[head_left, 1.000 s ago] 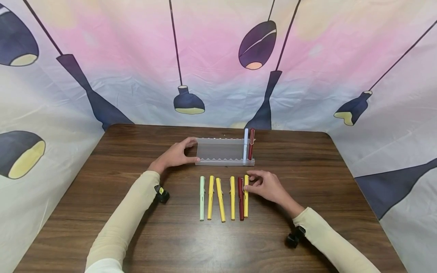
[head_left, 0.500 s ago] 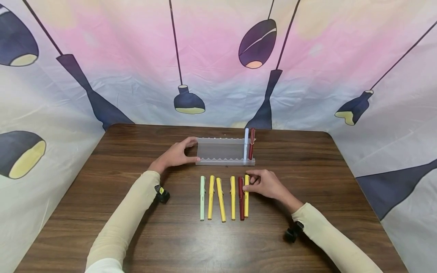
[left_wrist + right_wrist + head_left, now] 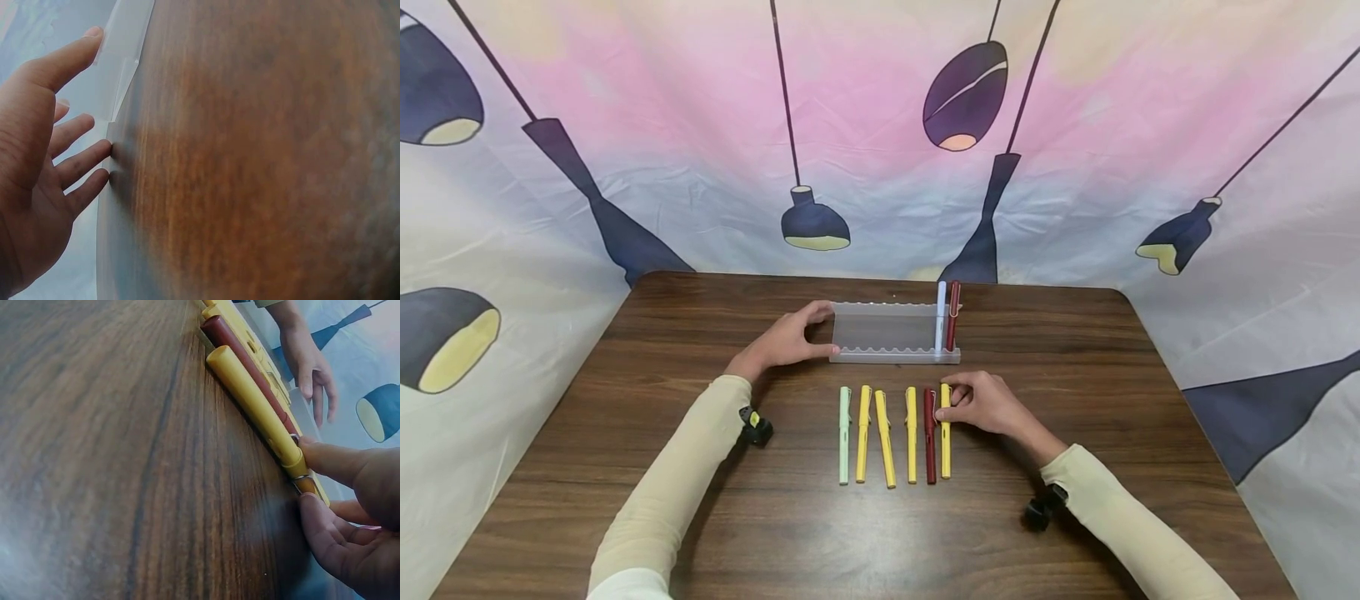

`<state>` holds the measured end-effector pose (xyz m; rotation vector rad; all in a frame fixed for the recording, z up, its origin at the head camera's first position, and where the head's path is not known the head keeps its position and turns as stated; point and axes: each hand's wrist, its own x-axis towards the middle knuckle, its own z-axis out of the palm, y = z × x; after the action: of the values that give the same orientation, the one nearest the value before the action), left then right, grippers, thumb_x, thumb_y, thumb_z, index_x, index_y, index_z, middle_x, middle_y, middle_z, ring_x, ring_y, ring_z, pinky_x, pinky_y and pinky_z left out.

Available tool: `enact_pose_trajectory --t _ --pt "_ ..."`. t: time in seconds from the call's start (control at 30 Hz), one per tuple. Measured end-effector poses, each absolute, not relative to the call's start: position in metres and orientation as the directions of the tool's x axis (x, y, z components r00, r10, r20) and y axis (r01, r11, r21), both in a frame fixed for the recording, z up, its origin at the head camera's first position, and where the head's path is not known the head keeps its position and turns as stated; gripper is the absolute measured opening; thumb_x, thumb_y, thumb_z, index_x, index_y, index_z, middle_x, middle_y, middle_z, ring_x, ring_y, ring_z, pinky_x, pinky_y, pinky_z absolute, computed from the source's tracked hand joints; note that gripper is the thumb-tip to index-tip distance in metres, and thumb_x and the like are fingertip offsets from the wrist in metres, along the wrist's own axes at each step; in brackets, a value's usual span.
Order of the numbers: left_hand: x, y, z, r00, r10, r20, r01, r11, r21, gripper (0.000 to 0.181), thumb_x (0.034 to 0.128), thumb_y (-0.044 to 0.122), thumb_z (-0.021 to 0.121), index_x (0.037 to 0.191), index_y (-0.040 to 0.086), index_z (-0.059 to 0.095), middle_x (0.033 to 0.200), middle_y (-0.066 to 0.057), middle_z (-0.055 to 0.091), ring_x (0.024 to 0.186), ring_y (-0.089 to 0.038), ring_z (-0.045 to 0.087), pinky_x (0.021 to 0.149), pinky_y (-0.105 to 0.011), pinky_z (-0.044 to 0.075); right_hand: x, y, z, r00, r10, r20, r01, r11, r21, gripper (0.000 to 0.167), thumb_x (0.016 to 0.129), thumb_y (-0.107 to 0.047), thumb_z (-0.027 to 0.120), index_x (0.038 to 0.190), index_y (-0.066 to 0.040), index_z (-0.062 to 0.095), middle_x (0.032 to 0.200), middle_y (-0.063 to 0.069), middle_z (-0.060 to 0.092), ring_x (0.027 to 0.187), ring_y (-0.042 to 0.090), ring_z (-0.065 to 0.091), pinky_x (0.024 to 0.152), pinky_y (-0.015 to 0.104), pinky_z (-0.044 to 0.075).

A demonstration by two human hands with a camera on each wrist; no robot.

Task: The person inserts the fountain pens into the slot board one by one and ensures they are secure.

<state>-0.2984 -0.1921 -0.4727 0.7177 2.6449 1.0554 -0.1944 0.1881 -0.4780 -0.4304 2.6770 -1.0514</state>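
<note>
Rack (image 3: 887,358): two pens at its right end, light blue pen (image 3: 939,325) and dark red pen (image 3: 952,329)
Front of rack: six, mint pen (image 3: 844,442), other dark red pen (image 3: 930,450), four yellow pens (image 3: 912,442)
Your right hand (image 3: 988,403): pinching the rightmost yellow pen (image 3: 945,450)
Your left hand (image 3: 788,337): spread fingers touching the rack's left end, I think, wrist view's blurry
Room: loads of table (image 3: 1052,342) right of the rack, back edge close behind

Pictured lamps (image 3: 815,221) above dark wood

Before me a creased cloth backdrop (image 3: 880,100) rises, cream and pink fading to pale blue, with whitish stretches at my left and right. Its navy lamps show yellow or orange mouths, several on thin dark cords. I face a brown wood-grain table (image 3: 1015,542) with rounded far corners; a soft patch of light (image 3: 880,529) shines on its near part.
</note>
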Motion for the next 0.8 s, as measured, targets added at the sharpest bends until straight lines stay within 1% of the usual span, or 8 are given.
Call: enact_pose_trajectory --t 0.3,0.5,0.67,0.8 --pt "-0.300 -0.193 -0.473 -0.863 0.506 -0.016 0.355 0.628 0.693 0.094 0.0875 0.051 0.079 0.159 0.011 0.032 0.159 -0.013 0.043 0.147 -0.030 0.042 0.119 -0.055 0.033 -0.194 0.191 -0.478 -0.942 -0.324 -0.090 -0.169 0.687 -0.706 0.053 0.081 -0.021 0.088 0.125 0.001 0.070 0.081 -0.002 0.068 0.068 0.009 0.058 0.061 0.025 0.048" --pt "-0.300 -0.192 -0.472 -0.862 0.507 -0.018 0.352 0.625 0.697 0.094 0.0876 0.050 0.079 0.158 0.011 0.032 0.159 -0.013 0.043 0.147 -0.031 0.041 0.119 -0.055 0.032 -0.193 0.192 -0.475 -0.945 -0.322 -0.061 -0.182 0.670 -0.720 0.050 0.080 -0.018 0.088 0.124 -0.001 0.070 0.082 -0.002 0.069 0.068 0.009 0.059 0.060 0.025 0.048" --pt "-0.299 -0.192 -0.471 -0.860 0.510 -0.017 0.355 0.622 0.698 0.095 0.0872 0.052 0.079 0.159 0.010 0.032 0.160 -0.013 0.042 0.147 -0.031 0.041 0.119 -0.055 0.032 -0.191 0.192 -0.465 -0.952 -0.303 -0.036 -0.177 0.645 -0.743 0.050 0.080 -0.014 0.087 0.126 -0.002 0.070 0.085 0.001 0.068 0.069 0.010 0.061 0.059 0.025 0.050" --pt "-0.301 -0.193 -0.472 -0.860 0.510 -0.016 0.356 0.623 0.696 0.096 0.0867 0.053 0.079 0.159 0.010 0.031 0.160 -0.013 0.042 0.147 -0.030 0.041 0.119 -0.055 0.032 -0.191 0.192 -0.452 -0.962 -0.271 -0.002 -0.174 0.622 -0.763 0.053 0.081 -0.011 0.086 0.130 -0.002 0.068 0.089 0.004 0.068 0.074 0.013 0.065 0.060 0.026 0.052"
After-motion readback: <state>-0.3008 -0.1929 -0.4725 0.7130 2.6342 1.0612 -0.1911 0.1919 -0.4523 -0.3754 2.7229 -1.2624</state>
